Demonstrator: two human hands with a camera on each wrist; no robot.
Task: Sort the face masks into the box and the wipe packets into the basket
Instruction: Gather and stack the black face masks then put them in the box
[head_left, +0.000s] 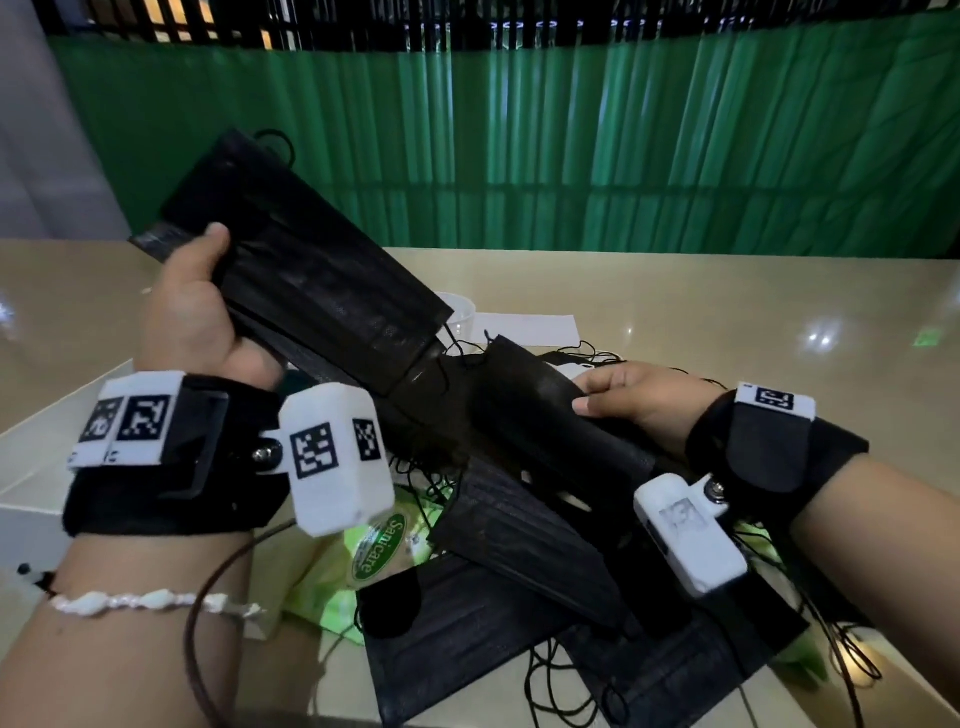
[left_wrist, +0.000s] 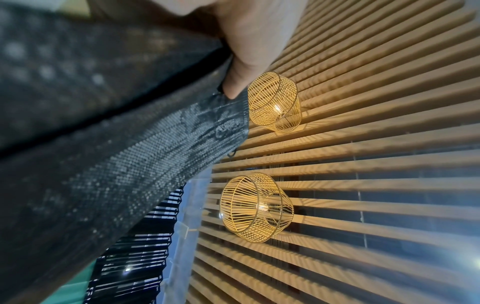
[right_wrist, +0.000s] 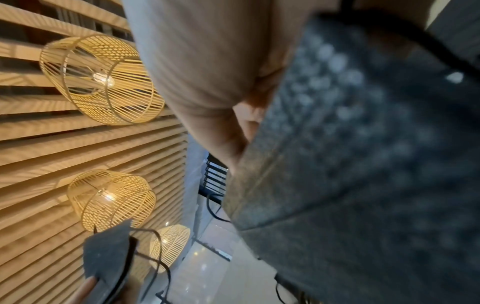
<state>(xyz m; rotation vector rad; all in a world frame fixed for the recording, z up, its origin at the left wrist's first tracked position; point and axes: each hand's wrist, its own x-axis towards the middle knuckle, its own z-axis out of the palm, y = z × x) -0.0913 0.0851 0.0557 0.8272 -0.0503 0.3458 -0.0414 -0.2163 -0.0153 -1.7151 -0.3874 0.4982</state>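
My left hand (head_left: 208, 270) grips a stack of black face masks (head_left: 311, 265) and holds it raised and tilted at the upper left, thumb on top. In the left wrist view the thumb (left_wrist: 241, 61) presses on the black masks (left_wrist: 103, 144). My right hand (head_left: 613, 395) pinches the edge of another black mask (head_left: 535, 415) at centre right, above a pile of black masks (head_left: 467, 634) on the table. A green Sanicare wipe packet (head_left: 379, 545) shows partly under that pile. The right wrist view shows my right hand (right_wrist: 221, 102) against the mask (right_wrist: 363, 164).
A white box (head_left: 26, 519) stands at the left, partly hidden by my left wrist. A white round container (head_left: 462, 312) and a white sheet (head_left: 524, 327) lie behind the pile. Loose black ear loops (head_left: 852, 649) trail at the right. The beige table (head_left: 779, 322) ends at a green curtain.
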